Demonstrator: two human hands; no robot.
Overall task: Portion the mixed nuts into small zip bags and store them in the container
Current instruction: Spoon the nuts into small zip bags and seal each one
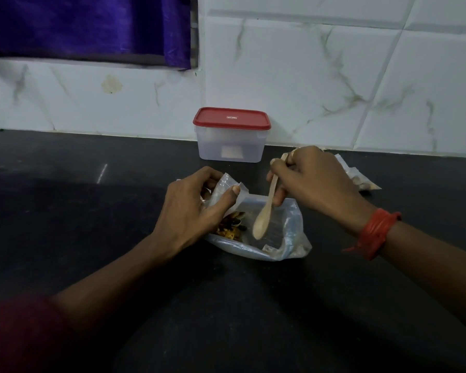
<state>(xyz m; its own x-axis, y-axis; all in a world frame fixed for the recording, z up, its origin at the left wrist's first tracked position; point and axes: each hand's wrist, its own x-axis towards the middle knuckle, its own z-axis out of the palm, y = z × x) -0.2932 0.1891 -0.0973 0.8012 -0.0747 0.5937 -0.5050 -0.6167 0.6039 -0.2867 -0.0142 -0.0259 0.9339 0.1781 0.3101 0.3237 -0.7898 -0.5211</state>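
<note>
The left hand [191, 208] grips a small zip bag [223, 189], fingers curled round it and the thumb pressed on its front. The right hand [312, 181] holds a wooden spoon [264, 219] by the handle in curled fingers, bowl pointing down. The spoon bowl sits inside the mouth of a large plastic bag [291, 232] lying on the dark counter [92, 211]. The mixed nuts [232, 227] lie in this bag, just below the left thumb. The container [230, 146], red lid [231, 118] on, stands behind against the tiled wall [334, 76]. Another bag [361, 179] lies behind the right hand.
</note>
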